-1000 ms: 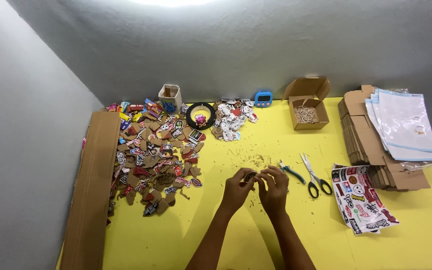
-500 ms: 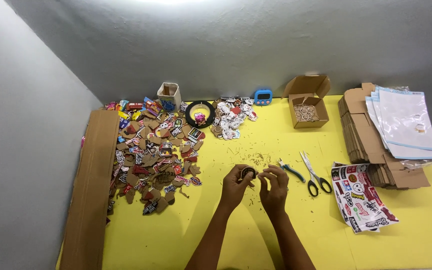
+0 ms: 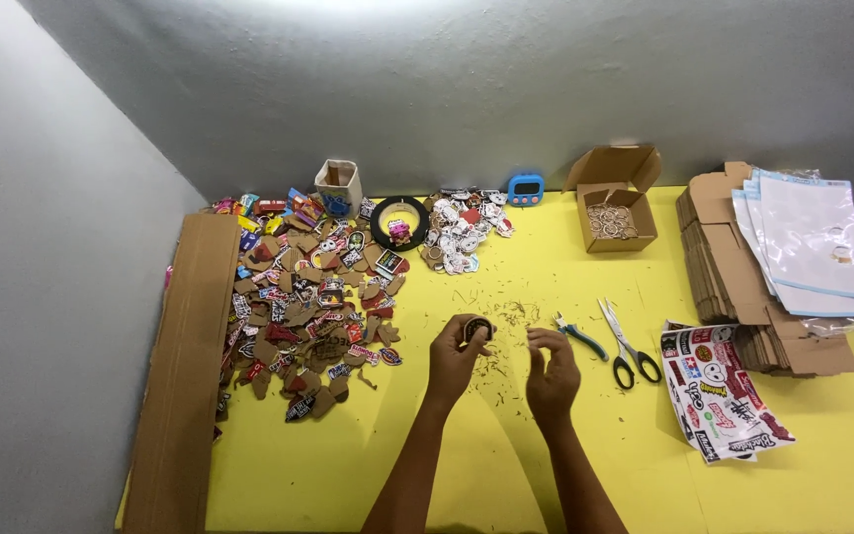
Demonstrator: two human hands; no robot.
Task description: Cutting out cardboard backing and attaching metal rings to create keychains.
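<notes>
My left hand holds a small round dark sticker-faced cardboard piece pinched at its fingertips above the yellow table. My right hand hovers a little to the right, fingers curled, thumb and forefinger pinched together; whether something tiny is between them is too small to tell. The two hands are apart by a short gap. Small brown scraps lie on the table just beyond the hands.
A heap of sticker-covered cardboard cutouts lies left, beside a long cardboard strip. Pliers, scissors and a sticker sheet lie right. Farther back are a tape roll, an open box of rings, a blue timer, and stacked cardboard with plastic bags.
My hands were touching around the small piece; now they have drawn apart, the left keeping the round piece and the right moving off to the right.
</notes>
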